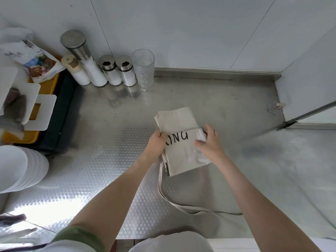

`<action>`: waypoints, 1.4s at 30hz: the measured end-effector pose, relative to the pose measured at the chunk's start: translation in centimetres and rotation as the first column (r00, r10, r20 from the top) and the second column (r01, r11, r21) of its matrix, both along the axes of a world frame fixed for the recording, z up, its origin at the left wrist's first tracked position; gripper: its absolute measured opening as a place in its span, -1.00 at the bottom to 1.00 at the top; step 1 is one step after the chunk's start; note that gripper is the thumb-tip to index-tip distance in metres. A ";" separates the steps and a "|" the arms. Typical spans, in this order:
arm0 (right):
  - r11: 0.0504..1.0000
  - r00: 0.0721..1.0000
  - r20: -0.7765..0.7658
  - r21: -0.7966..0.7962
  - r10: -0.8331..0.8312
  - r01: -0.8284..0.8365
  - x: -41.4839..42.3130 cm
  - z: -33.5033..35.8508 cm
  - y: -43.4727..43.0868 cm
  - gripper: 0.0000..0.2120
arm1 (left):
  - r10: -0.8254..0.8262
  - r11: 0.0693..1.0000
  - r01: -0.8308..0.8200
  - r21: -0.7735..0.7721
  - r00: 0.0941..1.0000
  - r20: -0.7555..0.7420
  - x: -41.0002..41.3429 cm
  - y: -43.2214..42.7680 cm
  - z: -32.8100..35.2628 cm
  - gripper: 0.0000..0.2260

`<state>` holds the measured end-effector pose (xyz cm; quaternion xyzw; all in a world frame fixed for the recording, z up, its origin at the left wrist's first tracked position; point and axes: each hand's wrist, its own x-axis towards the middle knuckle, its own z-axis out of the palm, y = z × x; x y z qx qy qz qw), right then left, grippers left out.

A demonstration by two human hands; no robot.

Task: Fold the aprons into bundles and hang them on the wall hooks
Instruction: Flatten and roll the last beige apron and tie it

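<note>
- A cream apron (181, 150), folded into a narrow bundle with black letters printed on its upper layer, is laid on the middle of the steel bench (236, 106).
- Its left edge is held by the left hand (156, 142); the grip is closed, with the fingers curled over the stacked layers.
- The fold at its right edge is pinched by the right hand (210, 142), with the thumb laid on top and the fingers curled behind the fold.
- A long strap (161, 186) is left trailing from the bundle toward the near edge.
- A row of lidded jars (111, 71) and a clear glass (143, 68) are lined up against the back wall, well apart from the apron.
- A stack of white bowls (21, 168) is set at the left.
</note>
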<state>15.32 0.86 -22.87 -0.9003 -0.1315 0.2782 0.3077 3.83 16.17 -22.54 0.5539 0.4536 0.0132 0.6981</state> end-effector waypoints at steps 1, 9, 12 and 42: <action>1.000 1.000 -0.010 0.021 0.024 -0.024 0.0 0.0 0.1 -0.34 | 0.022 0.994 -0.015 -0.106 0.998 0.062 -0.1 0.1 0.1 -0.80; 0.958 0.932 -0.341 0.205 -0.120 0.199 0.8 0.4 -0.2 -0.75 | -0.050 0.965 0.095 -0.245 0.982 0.185 -1.2 0.8 0.6 -0.79; 0.872 0.877 -0.467 0.377 -0.114 0.314 1.0 1.6 -0.4 -0.76 | -0.008 0.950 0.077 -0.303 0.975 0.223 -1.0 1.1 1.6 -0.77; 0.718 0.786 -0.538 0.672 0.304 0.182 2.2 18.6 -0.6 -0.77 | -0.267 0.907 0.389 -0.164 0.830 0.489 -2.8 4.0 17.7 -0.87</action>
